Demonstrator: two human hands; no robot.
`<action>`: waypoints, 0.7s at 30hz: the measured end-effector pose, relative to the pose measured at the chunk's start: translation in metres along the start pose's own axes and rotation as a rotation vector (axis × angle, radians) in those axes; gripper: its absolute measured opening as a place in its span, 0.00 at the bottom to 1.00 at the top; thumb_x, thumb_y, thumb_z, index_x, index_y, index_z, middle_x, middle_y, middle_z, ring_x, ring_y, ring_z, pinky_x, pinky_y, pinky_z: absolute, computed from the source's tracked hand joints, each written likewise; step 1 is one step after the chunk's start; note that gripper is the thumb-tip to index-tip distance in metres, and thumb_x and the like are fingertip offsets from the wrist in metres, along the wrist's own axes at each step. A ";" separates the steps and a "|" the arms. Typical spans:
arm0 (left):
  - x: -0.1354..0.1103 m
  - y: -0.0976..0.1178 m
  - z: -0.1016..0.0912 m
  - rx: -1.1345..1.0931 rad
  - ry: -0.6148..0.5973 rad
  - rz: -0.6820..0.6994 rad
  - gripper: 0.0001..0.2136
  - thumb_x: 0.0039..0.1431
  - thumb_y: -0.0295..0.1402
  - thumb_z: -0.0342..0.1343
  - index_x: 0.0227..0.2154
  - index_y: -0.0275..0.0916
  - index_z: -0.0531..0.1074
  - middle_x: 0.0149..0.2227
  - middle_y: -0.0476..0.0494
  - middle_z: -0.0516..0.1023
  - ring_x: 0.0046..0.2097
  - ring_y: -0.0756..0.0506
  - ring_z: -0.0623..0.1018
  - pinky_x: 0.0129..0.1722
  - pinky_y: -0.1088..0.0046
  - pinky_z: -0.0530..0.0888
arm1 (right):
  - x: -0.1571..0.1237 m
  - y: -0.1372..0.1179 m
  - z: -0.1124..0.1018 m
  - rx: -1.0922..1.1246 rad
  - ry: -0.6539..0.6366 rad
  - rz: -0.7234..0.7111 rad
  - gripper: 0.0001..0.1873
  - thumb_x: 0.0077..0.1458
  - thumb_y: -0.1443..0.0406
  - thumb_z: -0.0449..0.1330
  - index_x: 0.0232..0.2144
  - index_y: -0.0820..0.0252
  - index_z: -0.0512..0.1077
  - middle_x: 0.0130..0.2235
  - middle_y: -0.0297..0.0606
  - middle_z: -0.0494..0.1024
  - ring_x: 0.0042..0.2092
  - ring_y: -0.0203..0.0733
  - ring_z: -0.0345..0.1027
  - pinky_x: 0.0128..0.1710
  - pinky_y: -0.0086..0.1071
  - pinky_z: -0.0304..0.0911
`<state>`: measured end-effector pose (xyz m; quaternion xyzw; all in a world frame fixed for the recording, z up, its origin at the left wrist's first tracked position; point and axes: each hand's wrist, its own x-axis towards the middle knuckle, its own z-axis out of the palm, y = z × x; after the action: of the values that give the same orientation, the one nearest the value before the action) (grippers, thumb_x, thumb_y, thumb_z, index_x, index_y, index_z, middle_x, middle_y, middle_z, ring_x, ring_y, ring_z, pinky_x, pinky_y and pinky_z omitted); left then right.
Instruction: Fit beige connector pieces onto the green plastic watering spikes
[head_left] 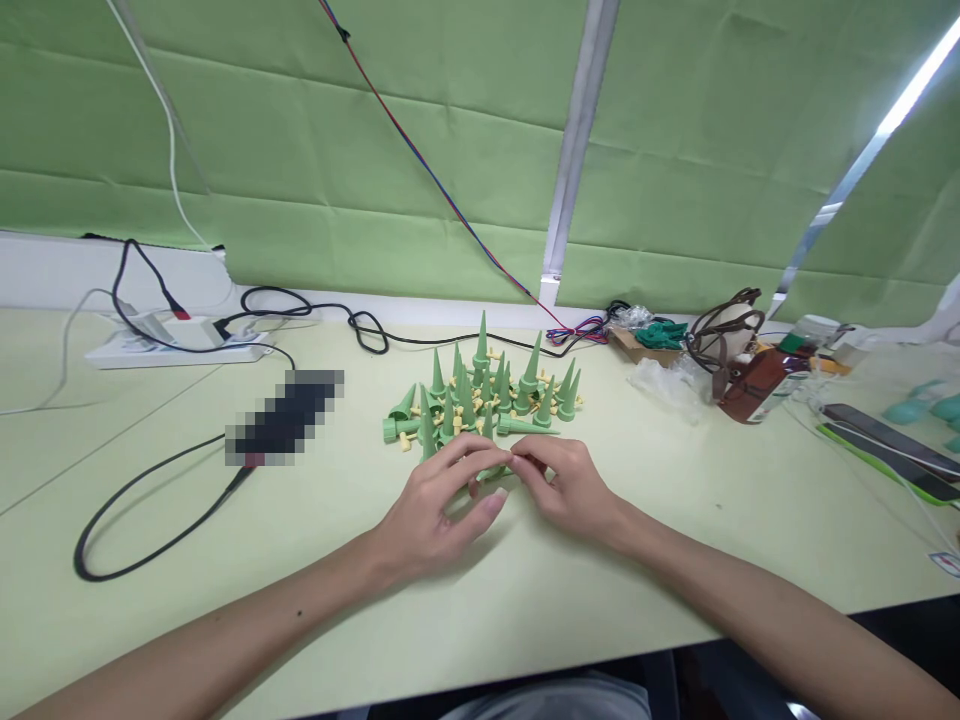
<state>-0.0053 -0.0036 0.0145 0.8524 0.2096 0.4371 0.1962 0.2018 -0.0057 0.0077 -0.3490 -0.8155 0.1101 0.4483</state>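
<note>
My left hand (pixel 442 505) and my right hand (pixel 564 485) meet at the middle of the pale green table (pixel 300 620). Together they pinch one small green cone part (pixel 495 472), mostly hidden by my fingertips. Both hands have their fingers curled around it. Just behind my hands stands a cluster of several green cone-shaped spikes with small yellow pieces (pixel 484 400), some upright and some lying on their sides.
A white power strip (pixel 176 348) with black cables lies at the back left, and a blurred dark object (pixel 285 415) is left of the cones. A brown bag (pixel 742 370), plastic wrap and two phones (pixel 889 450) lie to the right. Green blinds hang behind.
</note>
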 end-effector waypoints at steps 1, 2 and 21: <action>-0.001 0.000 -0.001 -0.010 -0.005 0.006 0.14 0.68 0.33 0.51 0.53 0.40 0.72 0.48 0.36 0.74 0.45 0.44 0.77 0.38 0.70 0.78 | 0.000 0.000 0.000 0.001 0.010 0.004 0.12 0.68 0.66 0.52 0.31 0.59 0.71 0.25 0.33 0.70 0.26 0.35 0.61 0.26 0.28 0.57; -0.001 -0.001 -0.002 -0.018 -0.006 0.006 0.14 0.69 0.34 0.49 0.54 0.40 0.71 0.49 0.36 0.74 0.46 0.43 0.76 0.39 0.69 0.78 | -0.001 0.000 0.001 0.000 0.022 0.005 0.12 0.68 0.66 0.53 0.31 0.59 0.71 0.25 0.33 0.70 0.26 0.35 0.61 0.26 0.28 0.57; 0.003 0.001 0.001 0.011 0.043 -0.202 0.26 0.73 0.41 0.40 0.19 0.39 0.68 0.15 0.51 0.67 0.20 0.50 0.68 0.24 0.74 0.66 | 0.002 -0.012 -0.002 0.027 0.171 -0.096 0.13 0.69 0.66 0.52 0.31 0.58 0.71 0.21 0.31 0.70 0.22 0.34 0.62 0.25 0.29 0.61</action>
<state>-0.0029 -0.0032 0.0164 0.8183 0.3011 0.4322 0.2301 0.1973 -0.0135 0.0162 -0.3116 -0.7885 0.0694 0.5256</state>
